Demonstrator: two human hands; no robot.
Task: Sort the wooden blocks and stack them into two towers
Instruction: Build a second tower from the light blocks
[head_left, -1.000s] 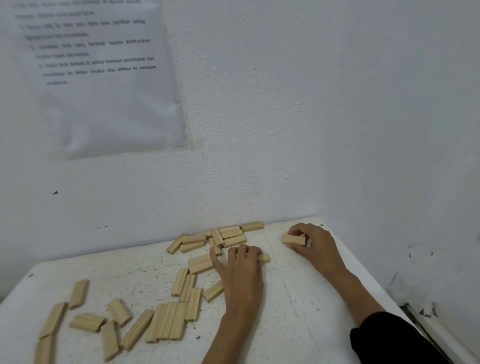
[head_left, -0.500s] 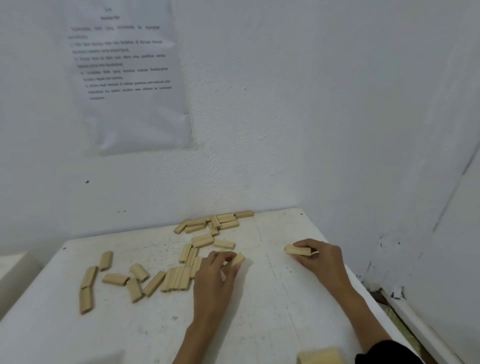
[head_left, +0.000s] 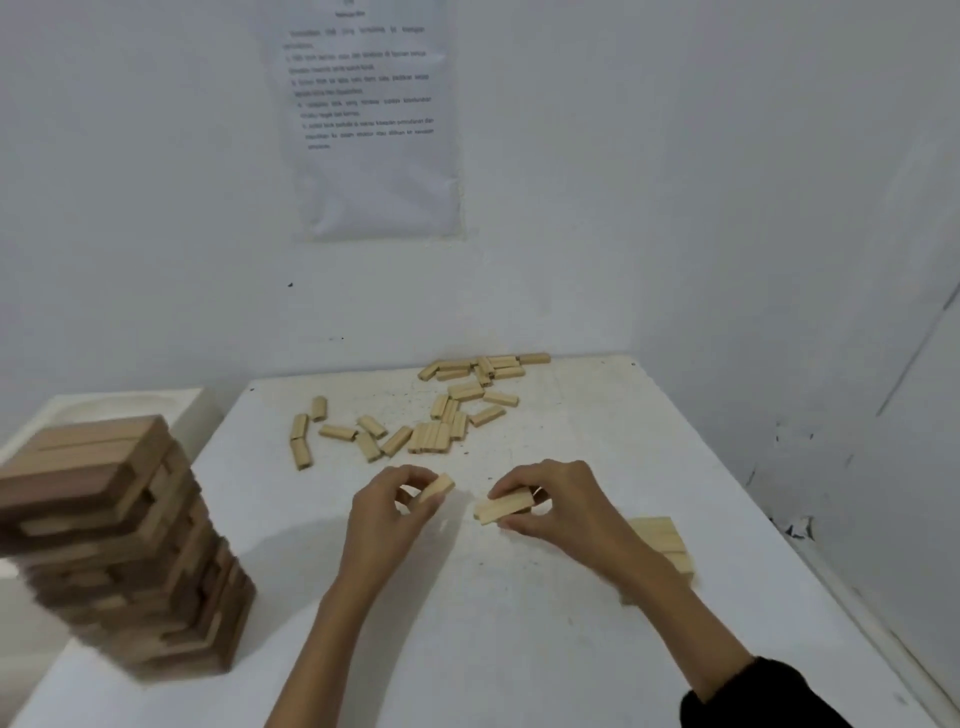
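Room: a white speckled bench (head_left: 571, 649) stands in a corner of white walls, with a printed paper sheet (head_left: 374, 130) on the back wall.
Left hand (head_left: 384, 512): pinches a small pale wooden block (head_left: 436, 488) over the middle of the bench.
Right hand (head_left: 561, 506): grips a longer pale wooden block (head_left: 504, 506), near the other block but not touching it.
Loose pale wooden blocks (head_left: 431, 434): scattered at the far side.
Tall dark brown wooden tower (head_left: 119, 545): near left, blurred.
Low pale block stack (head_left: 660, 535): behind the right forearm.

dim, soft light; blurred left edge
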